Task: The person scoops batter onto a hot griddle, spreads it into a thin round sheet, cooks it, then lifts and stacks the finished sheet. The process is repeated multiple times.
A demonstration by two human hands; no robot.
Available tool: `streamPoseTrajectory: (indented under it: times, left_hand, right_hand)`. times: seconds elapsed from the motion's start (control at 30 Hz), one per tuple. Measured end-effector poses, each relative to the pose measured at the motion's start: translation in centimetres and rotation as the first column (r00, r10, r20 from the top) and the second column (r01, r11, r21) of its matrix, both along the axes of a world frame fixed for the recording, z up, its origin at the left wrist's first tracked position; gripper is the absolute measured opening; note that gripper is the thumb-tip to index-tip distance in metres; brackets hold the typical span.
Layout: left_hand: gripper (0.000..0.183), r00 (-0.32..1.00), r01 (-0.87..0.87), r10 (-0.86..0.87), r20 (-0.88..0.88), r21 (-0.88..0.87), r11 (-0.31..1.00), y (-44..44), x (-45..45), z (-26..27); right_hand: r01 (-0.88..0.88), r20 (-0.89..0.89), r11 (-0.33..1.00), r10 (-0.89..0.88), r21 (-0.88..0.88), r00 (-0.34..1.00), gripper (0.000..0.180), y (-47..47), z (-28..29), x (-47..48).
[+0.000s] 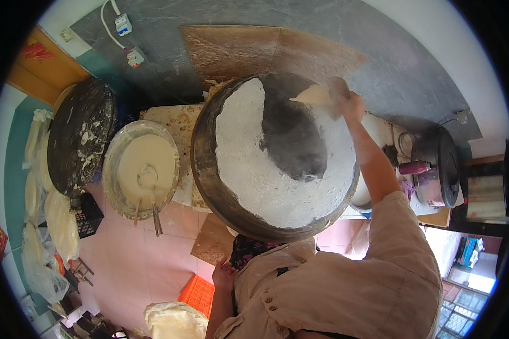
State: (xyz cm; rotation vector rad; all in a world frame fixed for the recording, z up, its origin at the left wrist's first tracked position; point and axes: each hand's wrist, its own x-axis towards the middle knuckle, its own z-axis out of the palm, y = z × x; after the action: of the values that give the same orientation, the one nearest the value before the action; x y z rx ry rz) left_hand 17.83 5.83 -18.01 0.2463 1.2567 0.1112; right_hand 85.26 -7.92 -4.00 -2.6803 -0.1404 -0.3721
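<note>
My right hand [353, 108] grips a brown batter spreader [338, 89] at the far right part of a large round dark griddle [212, 178]. Against the spreader's left side lies a mound of wet cream-coloured batter [314, 95]. A whitish layer of spread batter [254, 182] curves around the griddle's left, near and right parts. The dark middle and a gap at the far side are uncoated, and steam drifts over them. My left hand [224, 274] hangs low beside a dark floral apron [250, 254], holding nothing visible, its fingers loosely bent.
Left of the griddle stands a tub of batter [141, 169] with a ladle [156, 216] in it. Beyond it is a batter-smeared black round lid [81, 142]. At right are a purple bottle [413, 167] and a large pot [434, 165]. An orange basket [198, 294] sits on the floor.
</note>
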Motion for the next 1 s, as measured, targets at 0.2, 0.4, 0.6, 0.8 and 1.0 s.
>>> streamPoseTrajectory:
  times: [0.2,0.4,0.6,0.8,1.0]
  left_hand:
    - [0.040,1.000,-0.002,0.002,-0.018,0.028,1.000,2.5,-0.9,-0.6]
    - [0.039,0.999,-0.025,0.026,0.033,-0.006,1.000,3.2,-1.0,-1.0]
    - [0.038,0.999,-0.054,0.054,-0.003,0.007,0.999,3.0,-1.0,-0.9]
    - [0.037,0.999,-0.042,0.042,-0.010,-0.001,0.999,3.2,-1.0,-0.9]
    - [0.038,0.999,-0.043,0.043,-0.009,0.015,0.999,3.3,-0.5,-0.7]
  right_hand:
    - [-0.072,-0.020,0.993,0.074,0.088,0.997,0.034,7.1,0.1,-0.4]
    - [-0.143,0.093,0.990,0.142,0.004,0.986,0.038,8.6,1.8,-0.6]
    - [-0.063,-0.096,0.998,0.061,-0.025,0.994,0.038,10.3,4.1,-2.7]
    - [-0.432,0.013,0.902,0.432,0.023,0.902,0.030,13.7,2.8,-3.9]
    - [-0.435,0.074,0.873,0.460,-0.219,0.885,0.018,13.8,3.2,-2.4]
